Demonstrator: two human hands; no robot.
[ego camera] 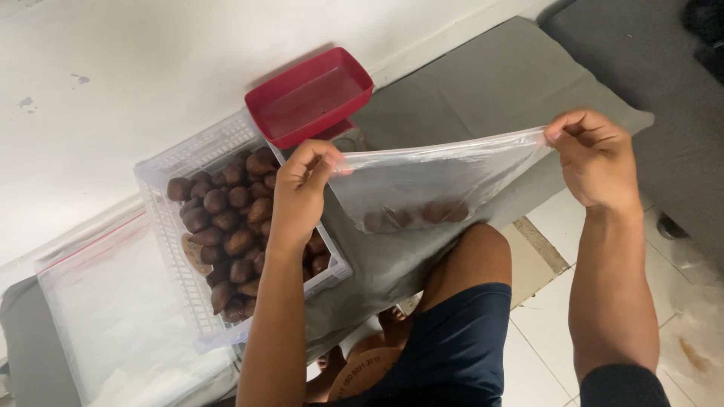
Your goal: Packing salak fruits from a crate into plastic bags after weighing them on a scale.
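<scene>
A clear plastic zip bag [422,177] is stretched flat between my two hands, with several brown scaly fruits [415,215] lying in its bottom. My left hand [300,188] pinches the bag's top left corner. My right hand [594,157] pinches the top right corner. Below my left hand stands a white plastic basket [177,267] full of the same brown fruits [226,218].
A red plastic tray [311,94] rests on the basket's far end, against a white wall. Empty clear zip bags [113,309] lie stacked to the left on a grey mat [483,83]. My knee in dark shorts [460,316] is under the bag; tiled floor is at right.
</scene>
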